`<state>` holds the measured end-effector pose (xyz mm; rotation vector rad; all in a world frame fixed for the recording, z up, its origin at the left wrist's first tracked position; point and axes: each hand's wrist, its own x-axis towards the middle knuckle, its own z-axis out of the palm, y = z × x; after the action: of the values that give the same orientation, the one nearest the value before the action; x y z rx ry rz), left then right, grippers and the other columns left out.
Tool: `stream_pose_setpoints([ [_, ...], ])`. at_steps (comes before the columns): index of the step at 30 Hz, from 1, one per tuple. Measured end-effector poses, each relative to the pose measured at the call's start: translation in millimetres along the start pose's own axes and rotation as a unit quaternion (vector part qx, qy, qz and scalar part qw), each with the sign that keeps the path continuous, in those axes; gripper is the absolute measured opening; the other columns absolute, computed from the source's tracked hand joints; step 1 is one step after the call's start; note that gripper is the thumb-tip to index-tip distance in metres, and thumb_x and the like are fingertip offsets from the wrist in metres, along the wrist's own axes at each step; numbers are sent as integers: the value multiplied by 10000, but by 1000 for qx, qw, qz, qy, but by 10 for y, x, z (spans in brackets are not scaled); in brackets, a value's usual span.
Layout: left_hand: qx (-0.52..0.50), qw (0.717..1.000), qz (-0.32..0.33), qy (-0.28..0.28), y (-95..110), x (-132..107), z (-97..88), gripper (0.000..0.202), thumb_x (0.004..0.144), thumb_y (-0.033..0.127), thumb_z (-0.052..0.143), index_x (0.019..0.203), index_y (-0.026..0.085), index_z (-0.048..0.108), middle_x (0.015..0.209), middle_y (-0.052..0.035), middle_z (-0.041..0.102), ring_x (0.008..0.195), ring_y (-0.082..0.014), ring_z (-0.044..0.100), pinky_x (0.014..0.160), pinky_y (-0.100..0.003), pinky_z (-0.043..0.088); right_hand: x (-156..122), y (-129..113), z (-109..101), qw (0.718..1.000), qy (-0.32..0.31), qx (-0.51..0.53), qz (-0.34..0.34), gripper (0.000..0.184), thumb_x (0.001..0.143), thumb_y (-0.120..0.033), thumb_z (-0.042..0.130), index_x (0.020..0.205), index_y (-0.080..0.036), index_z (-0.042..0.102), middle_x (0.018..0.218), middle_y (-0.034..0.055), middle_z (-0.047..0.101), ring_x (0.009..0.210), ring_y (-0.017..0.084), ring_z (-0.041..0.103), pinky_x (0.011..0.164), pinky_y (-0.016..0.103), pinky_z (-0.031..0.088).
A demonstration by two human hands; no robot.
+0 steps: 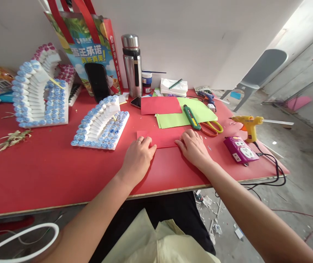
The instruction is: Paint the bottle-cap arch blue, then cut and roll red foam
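Note:
A sheet of red paper (165,138) lies on the red tabletop in front of me, looking folded along its near edge. My left hand (139,155) has curled fingers and thumb on its near left corner. At the right end, my right hand (194,147) bends its fingers over the same sheet, thumb pointing inward. Just beyond are another red sheet (160,105) and light green paper (169,120). On the green paper rests a green utility knife (191,117), beside scissors (210,128) with orange and yellow-green handles.
At right, a yellow glue gun (248,125) stands by a purple power strip (241,149) with trailing cords. Left are fan-shaped models with blue rosettes (100,124). Behind stand a steel thermos (132,67), a shopping bag (91,51) and a phone (97,82). The table's edge (156,193) is near me.

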<state>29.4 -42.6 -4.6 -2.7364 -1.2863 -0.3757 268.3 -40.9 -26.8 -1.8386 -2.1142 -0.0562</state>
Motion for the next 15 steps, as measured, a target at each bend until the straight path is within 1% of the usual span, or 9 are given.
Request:
stream_pose_setpoints([
  [4,62,996,36,-45,81,22,-101,438,888,-76,319,1008,97,702,924,-120,579,887,-247,534,701,-357,428,-1,-1,-8,998,16,-62,-20,212,1004,-339,456,892,-195,564,998,136,588,921,296,505,767,400,366],
  [6,82,994,47,-61,82,40,-108,411,869,-89,342,968,88,699,919,-118,575,877,-248,538,697,-359,429,7,2,-14,993,22,-96,-58,180,1002,-284,449,927,-181,576,1010,148,587,921,298,495,782,403,360],
  [8,75,994,48,-67,52,55,-82,386,883,-71,358,941,96,702,906,-111,578,862,-243,541,687,-353,431,17,20,-23,990,6,-86,-110,170,996,-187,415,952,-173,579,994,139,588,897,277,497,772,378,365],
  [10,43,997,38,-58,1,59,-32,368,924,-26,364,943,111,705,894,-102,583,856,-238,546,681,-346,434,24,53,-35,987,-18,-41,-151,205,987,-115,379,967,-172,575,955,114,587,859,247,508,738,345,373],
  [11,20,998,32,-49,-28,56,-4,365,941,-6,363,945,119,706,890,-99,587,859,-235,550,684,-342,437,24,74,-43,986,-25,-18,-164,214,985,-103,371,970,-173,572,941,103,587,846,236,514,723,333,376],
  [15,-81,997,1,1,-139,51,76,322,950,24,393,909,146,688,890,-92,615,882,-226,567,722,-334,454,-12,143,-97,982,-19,18,-185,226,986,-100,367,968,-186,575,938,90,608,854,227,531,718,318,381],
])
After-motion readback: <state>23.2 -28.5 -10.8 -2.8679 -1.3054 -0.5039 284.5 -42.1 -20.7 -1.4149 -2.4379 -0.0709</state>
